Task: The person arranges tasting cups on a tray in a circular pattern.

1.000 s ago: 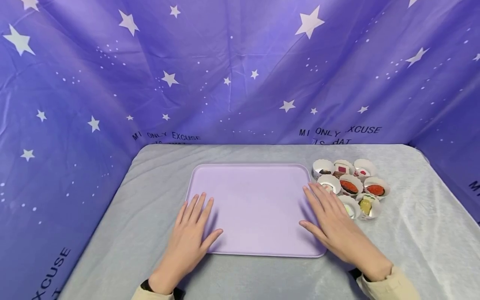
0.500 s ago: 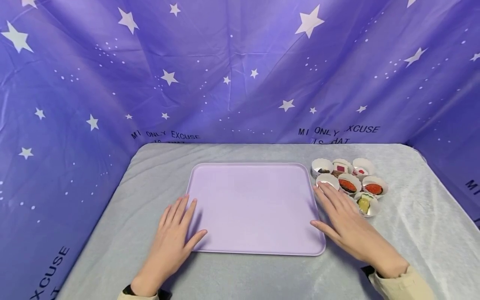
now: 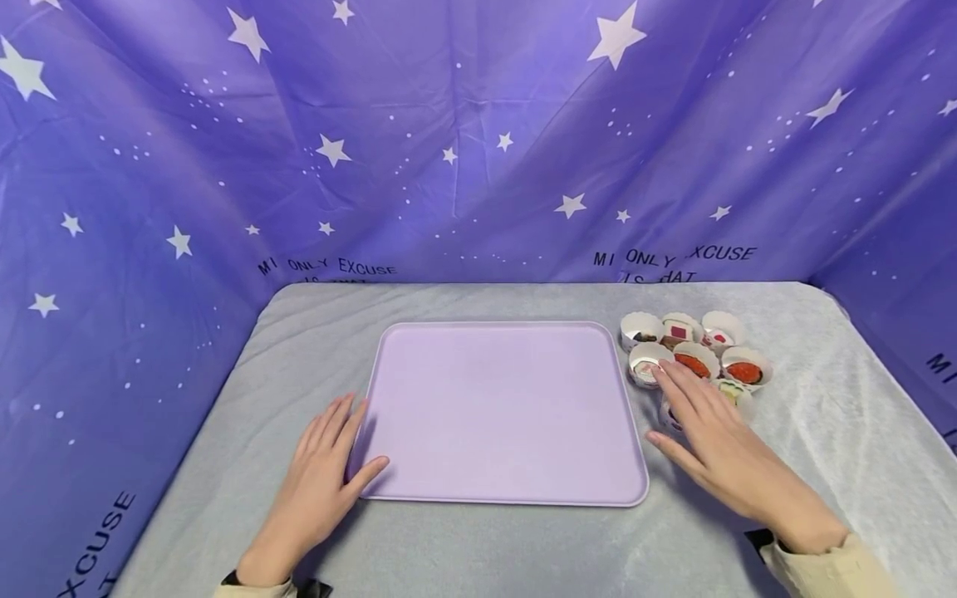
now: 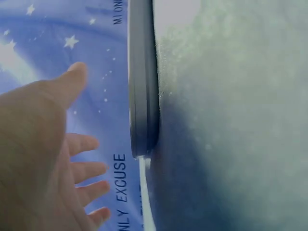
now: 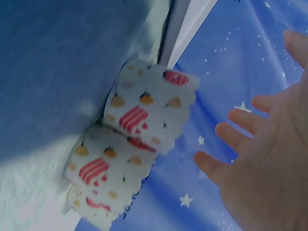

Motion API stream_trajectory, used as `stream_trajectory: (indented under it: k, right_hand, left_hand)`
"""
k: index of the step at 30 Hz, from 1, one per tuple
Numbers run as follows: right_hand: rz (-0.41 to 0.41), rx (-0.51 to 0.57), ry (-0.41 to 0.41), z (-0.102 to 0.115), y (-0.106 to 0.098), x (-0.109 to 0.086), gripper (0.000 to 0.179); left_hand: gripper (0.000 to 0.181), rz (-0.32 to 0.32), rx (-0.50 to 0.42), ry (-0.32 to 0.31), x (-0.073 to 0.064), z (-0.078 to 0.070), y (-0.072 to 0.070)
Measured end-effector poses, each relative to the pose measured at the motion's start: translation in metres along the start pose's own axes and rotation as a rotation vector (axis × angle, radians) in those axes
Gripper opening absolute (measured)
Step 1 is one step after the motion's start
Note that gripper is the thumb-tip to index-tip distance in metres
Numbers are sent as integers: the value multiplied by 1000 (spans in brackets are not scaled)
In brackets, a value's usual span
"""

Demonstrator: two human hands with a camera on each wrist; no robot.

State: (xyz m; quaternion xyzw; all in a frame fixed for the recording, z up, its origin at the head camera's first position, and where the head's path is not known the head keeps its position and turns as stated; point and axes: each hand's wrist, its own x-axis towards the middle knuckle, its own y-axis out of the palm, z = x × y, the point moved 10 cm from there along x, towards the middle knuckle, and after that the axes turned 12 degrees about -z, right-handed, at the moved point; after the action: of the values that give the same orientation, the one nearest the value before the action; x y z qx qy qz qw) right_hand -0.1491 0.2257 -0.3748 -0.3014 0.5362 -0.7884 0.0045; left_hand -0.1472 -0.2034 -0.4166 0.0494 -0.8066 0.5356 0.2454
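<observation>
A lilac rectangular tray [image 3: 501, 415] lies on the grey cloth. My left hand [image 3: 317, 473] hovers by its left edge, fingers spread, holding nothing; the left wrist view shows the hand [image 4: 43, 149] apart from the tray's rim [image 4: 143, 86]. To the tray's right, several paper baking cups stand grouped, with small food-like pieces inside. Two cups hold orange-red topped pieces, one behind the right fingers [image 3: 695, 360], another at the right [image 3: 746, 370]. My right hand [image 3: 725, 448] is above the front cups, partly hiding them. In the right wrist view its straight fingers are apart from the printed cups [image 5: 149, 106].
A grey velvety cloth [image 3: 523, 548] covers the table. Behind and at both sides hangs a purple curtain [image 3: 419, 166] with white stars and printed words. Beige sleeves [image 3: 830, 573] show at the wrists.
My left hand has slid left, from over the tray to its left edge. My right hand has moved right, off the tray and over the front cups. Tray and cups stay put.
</observation>
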Motion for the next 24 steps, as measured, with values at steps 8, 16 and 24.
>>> stream_trajectory:
  k: [8, 16, 24]
  right_hand:
    - [-20, -10, 29, -16, -9, -6, 83]
    - [-47, -10, 27, -33, -20, -8, 86]
    - [-57, -1, 73, -59, -30, -11, 88]
  left_hand:
    - [80, 54, -32, -35, -6, 14, 8]
    - [87, 94, -117, -52, -12, 18, 20]
    - [97, 99, -127, -52, -16, 19, 25]
